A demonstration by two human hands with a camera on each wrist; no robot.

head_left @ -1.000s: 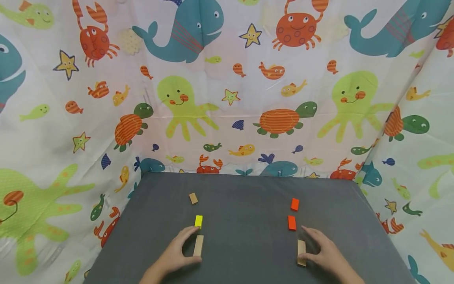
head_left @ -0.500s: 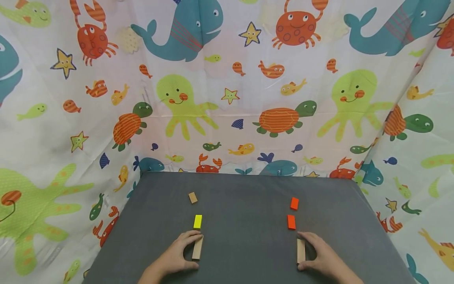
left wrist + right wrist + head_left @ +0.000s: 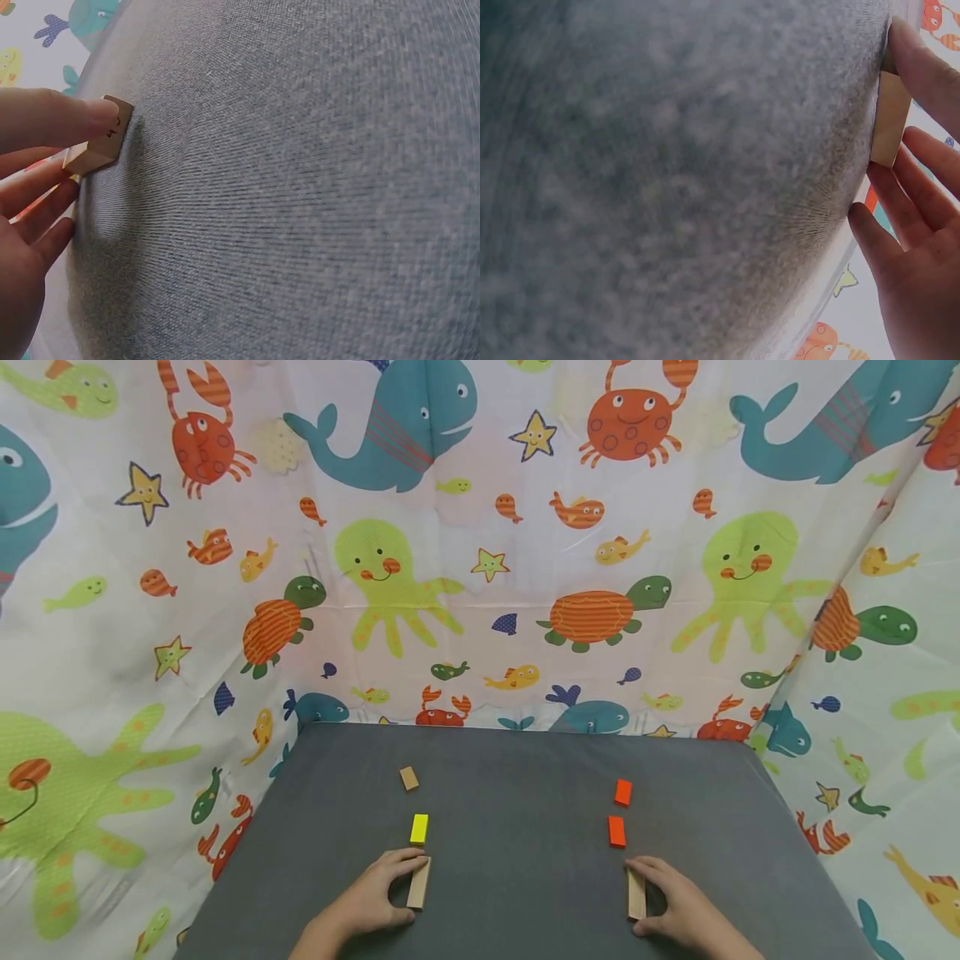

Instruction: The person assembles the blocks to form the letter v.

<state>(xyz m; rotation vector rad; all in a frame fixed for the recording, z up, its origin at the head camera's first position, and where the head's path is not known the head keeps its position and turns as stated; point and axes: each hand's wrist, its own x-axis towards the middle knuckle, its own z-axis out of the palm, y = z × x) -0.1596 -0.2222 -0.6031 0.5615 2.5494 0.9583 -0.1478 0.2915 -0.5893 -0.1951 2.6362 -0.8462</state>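
On the left of the table in the head view, my left hand pinches a long plain wooden block lengthwise, thumb at the near end and fingertips at the far end. The left wrist view shows the thumb against the end of this block, where dark marks show. Over on the right, my right hand holds a matching wooden block the same way, between thumb and index finger. Part of that block shows between thumb and fingers in the right wrist view. Both blocks lie on the grey cloth.
Just beyond the left block lies a yellow block, with a small tan wooden block farther back. Two red blocks, a nearer one and a farther one, lie beyond the right block. Sea-animal curtains surround the grey table.
Both hands have closed from a looser spread onto the ends of their wooden blocks. The right thumb has slid from over its block to the near end. The coloured blocks have stayed put.
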